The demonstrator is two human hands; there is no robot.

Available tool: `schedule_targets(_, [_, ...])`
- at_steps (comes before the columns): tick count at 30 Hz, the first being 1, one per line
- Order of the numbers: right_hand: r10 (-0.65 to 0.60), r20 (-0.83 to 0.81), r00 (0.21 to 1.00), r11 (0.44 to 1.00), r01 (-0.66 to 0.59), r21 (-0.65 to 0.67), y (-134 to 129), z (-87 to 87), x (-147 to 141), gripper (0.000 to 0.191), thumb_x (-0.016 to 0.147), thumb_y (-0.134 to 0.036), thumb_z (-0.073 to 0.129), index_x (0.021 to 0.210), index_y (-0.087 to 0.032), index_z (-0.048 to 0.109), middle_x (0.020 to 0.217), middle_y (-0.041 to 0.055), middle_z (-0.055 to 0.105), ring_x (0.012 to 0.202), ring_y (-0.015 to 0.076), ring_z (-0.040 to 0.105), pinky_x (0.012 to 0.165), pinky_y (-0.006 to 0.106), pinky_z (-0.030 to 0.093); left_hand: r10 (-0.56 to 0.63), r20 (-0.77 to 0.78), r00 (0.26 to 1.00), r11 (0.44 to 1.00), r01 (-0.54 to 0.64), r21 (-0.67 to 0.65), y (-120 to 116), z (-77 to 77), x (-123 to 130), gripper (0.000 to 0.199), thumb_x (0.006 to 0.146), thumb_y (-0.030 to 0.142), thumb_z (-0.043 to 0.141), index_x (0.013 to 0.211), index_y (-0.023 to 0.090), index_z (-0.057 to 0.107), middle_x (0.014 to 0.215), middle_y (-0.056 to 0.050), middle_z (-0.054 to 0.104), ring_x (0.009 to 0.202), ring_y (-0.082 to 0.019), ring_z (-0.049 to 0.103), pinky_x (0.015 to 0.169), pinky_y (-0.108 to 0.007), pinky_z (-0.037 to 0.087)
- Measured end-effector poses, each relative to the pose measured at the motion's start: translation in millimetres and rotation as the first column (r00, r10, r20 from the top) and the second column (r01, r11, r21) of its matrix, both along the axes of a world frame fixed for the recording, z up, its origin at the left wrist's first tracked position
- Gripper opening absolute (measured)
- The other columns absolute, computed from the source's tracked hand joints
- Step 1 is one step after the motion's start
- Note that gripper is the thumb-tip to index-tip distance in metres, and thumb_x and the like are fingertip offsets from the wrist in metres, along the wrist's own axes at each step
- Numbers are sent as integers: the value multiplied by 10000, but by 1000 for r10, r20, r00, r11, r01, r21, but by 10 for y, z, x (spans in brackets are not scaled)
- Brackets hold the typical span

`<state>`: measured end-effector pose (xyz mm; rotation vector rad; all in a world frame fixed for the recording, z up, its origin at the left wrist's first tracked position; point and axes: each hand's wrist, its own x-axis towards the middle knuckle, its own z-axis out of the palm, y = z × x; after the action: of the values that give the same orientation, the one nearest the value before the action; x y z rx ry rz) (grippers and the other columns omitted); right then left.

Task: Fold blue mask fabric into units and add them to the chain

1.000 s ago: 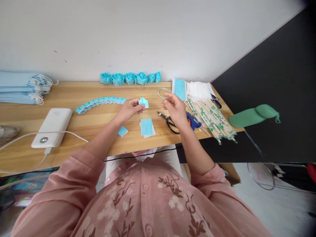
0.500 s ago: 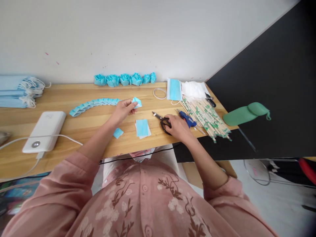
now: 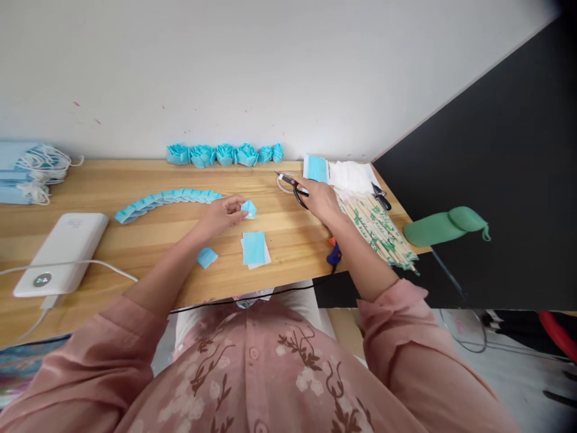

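My left hand (image 3: 225, 214) pinches a small folded blue piece (image 3: 248, 209) just right of the curved row of folded blue pieces (image 3: 169, 197). My right hand (image 3: 318, 195) is on the black scissors (image 3: 298, 191), fingers at their handles, over the clear ring (image 3: 283, 182) near the blue mask (image 3: 316, 168). Between my hands and nearer the front edge lies a blue rectangle (image 3: 254, 248) on a white one. A small blue square (image 3: 207, 258) rests to its left. The blue glue gun (image 3: 334, 255) is partly hidden under my right forearm.
Blue fabric flowers (image 3: 202, 156) line the wall. A white power bank (image 3: 63, 252) with cables and a stack of masks (image 3: 22, 174) are at the left. Wrapped sticks (image 3: 378, 228), black-handled pliers (image 3: 381, 197) and a green bottle (image 3: 444, 227) are at the right.
My right hand has moved toward the wall with the scissors, from beside the glue gun to the clear ring. My left hand still holds the folded piece. The view has shifted slightly.
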<state>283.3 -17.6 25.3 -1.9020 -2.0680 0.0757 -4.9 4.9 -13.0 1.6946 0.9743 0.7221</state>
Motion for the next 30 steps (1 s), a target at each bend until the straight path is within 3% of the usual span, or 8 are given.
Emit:
schedule_targets(4, [151,5,988,985,-150,-84,315,-173,16,401,901,-221,529,1277,-251,667,1150,76,765,994,272,694,784,308,481,50,-100,994,984,-32,176,7,-44,2,421,786,377,692,1161,185,700,704,14,604,622,-144,529,612,-275,394])
schedule_targets(8, [99,-236,967,986,-128,-110,383,-182,-31,405,841,-224,599,1244,-218,635,1077,80,756,961,253,688,810,342,509,265,-3,964,865,-236,443,4,-33,15,239,848,346,653,984,176,751,947,-71,706,770,-167,588,726,-307,459])
schedule_targets(13, [55,-829,557,907,-376,-192,39,130,-338,670,752,-334,756,1355,-258,473,889,-13,668,681,144,645,624,294,560,298,222,928,765,-371,526,-101,108,34,207,933,325,599,906,188,751,909,-65,726,836,-173,636,680,-284,466])
schedule_targets(17, [67,-889,453,848,-495,-188,-266,320,-543,638,741,-308,798,1298,-269,490,856,-31,622,688,122,636,524,220,526,234,272,934,693,-356,627,-197,234,48,256,961,377,582,1057,198,738,1164,-98,726,1090,-224,650,928,-381,499])
schedule_targets(20, [88,-883,462,805,-555,-210,-361,343,-594,579,780,-347,784,1271,-250,494,867,-12,616,768,152,682,469,184,478,42,256,966,734,-203,648,-201,254,63,326,994,415,518,1127,198,722,1243,-117,711,1201,-245,631,1035,-428,461])
schedule_targets(23, [100,-872,480,803,-556,-214,-377,338,-597,588,778,-364,799,1274,-247,505,867,-13,611,713,129,654,465,183,462,-121,252,960,818,-47,573,-174,229,69,355,984,457,524,1054,187,745,1073,-118,756,1047,-236,684,941,-392,497])
schedule_targets(27, [99,-863,495,842,-505,-192,-386,370,-587,643,736,-351,837,1291,-252,527,863,-24,604,619,89,549,472,204,464,-182,257,949,959,114,259,-175,236,39,330,910,479,620,893,176,747,832,-56,721,816,-184,653,795,-319,490])
schedule_targets(30, [99,-864,494,847,-498,-188,-416,414,-600,627,728,-357,840,1268,-237,545,853,-25,604,636,92,547,523,223,492,-263,288,921,962,274,1,-206,269,25,283,856,438,659,807,165,716,730,-19,661,729,-147,603,735,-290,469])
